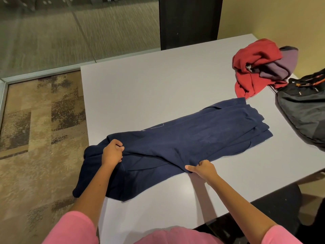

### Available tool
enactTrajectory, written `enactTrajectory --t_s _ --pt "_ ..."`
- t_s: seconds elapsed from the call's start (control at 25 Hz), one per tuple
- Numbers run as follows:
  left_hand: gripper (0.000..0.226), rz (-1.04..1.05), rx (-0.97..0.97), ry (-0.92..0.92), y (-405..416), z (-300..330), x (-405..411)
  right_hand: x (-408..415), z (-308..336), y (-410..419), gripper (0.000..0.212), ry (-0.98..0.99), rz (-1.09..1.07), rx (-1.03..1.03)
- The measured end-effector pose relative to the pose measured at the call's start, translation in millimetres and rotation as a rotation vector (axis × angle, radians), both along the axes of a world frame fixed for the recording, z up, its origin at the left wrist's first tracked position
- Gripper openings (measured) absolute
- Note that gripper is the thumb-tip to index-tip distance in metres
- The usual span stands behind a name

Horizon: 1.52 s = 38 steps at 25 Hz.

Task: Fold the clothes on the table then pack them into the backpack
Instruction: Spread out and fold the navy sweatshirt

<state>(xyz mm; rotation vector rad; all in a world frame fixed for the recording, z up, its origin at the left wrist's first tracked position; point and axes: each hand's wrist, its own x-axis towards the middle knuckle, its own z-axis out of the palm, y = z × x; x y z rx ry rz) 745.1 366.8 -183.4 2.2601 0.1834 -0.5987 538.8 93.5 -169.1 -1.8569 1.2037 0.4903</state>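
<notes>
A navy blue garment point(184, 138) lies stretched across the grey table point(149, 88), folded lengthwise, with its near-left end hanging over the table's left edge. My left hand point(112, 152) grips a bunch of the cloth near that left end. My right hand point(202, 169) pinches the garment's near edge, thumb on top. A crumpled red garment point(253, 67) with a purple-grey one point(277, 67) tangled in it sits at the far right. A black and grey backpack point(304, 110) lies on the table's right side.
Patterned carpet point(40, 120) lies to the left of the table, below a glass wall. A dark pillar point(190, 22) stands behind the table. A black chair point(274, 213) sits under the table's near-right corner. Bare tabletop shows between the navy garment and the far edge.
</notes>
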Motion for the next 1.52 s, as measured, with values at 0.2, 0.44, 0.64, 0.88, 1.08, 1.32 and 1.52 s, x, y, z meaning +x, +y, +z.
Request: enactTrajectory --t_s 0.2,0.44,0.64,0.88,1.08,1.32,1.52 --pt "0.016 -0.085 0.143 -0.309 5 1 -19 4 16 7 0.05 -0.254 0.002 -0.415" --pt "0.02 0.278 0.155 -0.469 60 -12 -58 40 -1 38 0.068 -0.365 0.672 -0.617" --pt "0.068 0.781 0.076 0.133 107 -41 -81 59 -21 77 0.088 -0.014 1.075 -0.43" --pt "0.066 1.06 -0.747 0.471 123 -40 -83 67 -14 76 0.101 0.144 1.163 -0.373" --pt "0.033 1.238 -1.031 0.345 128 -24 -64 69 -14 79 0.1 0.164 1.178 -0.395" --pt "0.044 1.314 -1.159 0.194 141 -3 -53 71 -14 79 0.097 0.202 1.193 -0.391" --pt "0.039 1.29 -0.801 -0.209 115 52 -48 70 -11 76 0.096 0.153 1.185 -0.36"
